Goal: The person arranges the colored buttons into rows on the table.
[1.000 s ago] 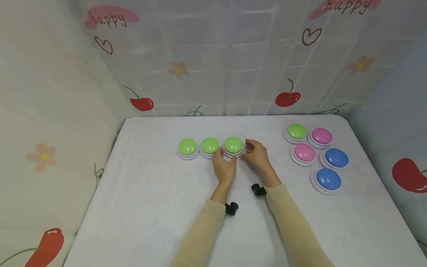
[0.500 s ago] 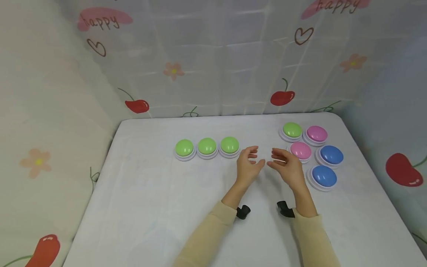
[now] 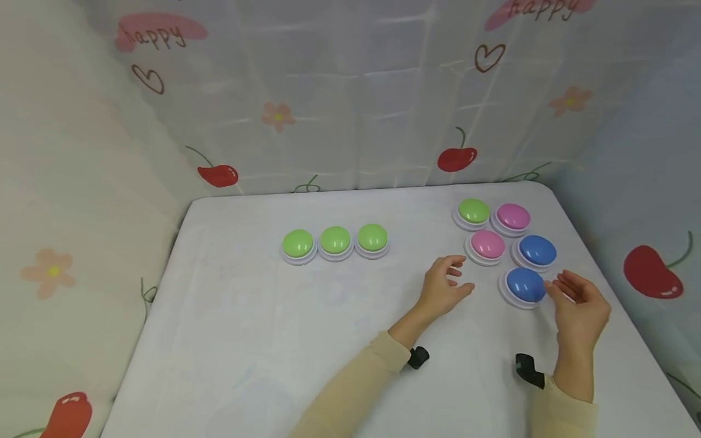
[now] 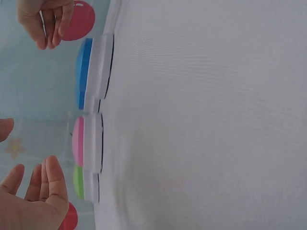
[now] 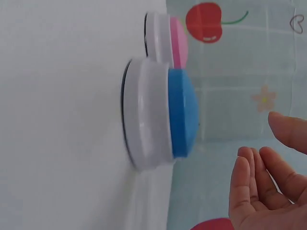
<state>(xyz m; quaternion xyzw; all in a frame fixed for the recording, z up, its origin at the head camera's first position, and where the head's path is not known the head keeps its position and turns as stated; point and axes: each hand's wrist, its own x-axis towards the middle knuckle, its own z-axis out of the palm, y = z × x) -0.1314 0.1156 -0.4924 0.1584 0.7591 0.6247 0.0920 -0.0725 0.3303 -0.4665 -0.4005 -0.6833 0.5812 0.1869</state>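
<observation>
My right hand (image 3: 582,310) hovers just right of the nearest blue dome push button (image 3: 524,286), fingers loosely bent and holding nothing. In the right wrist view a gap separates that hand (image 5: 268,191) from the blue button (image 5: 184,115) on its white base. My left hand (image 3: 442,287) is over the table, left of the same button and just below a pink push button (image 3: 487,244). Its fingers are spread and relaxed, with nothing between them. In the left wrist view this hand (image 4: 41,196) stays apart from the buttons.
Three green push buttons (image 3: 335,241) stand in a row left of centre on the white table (image 3: 246,316). At the right are another blue button (image 3: 538,250), a second pink one (image 3: 513,216) and a green one (image 3: 473,211). Printed curtains enclose the table's back and sides.
Both hands have left the rightmost green button of the row and moved right, spreading apart on either side of the nearest blue button. The head view has shifted slightly.
</observation>
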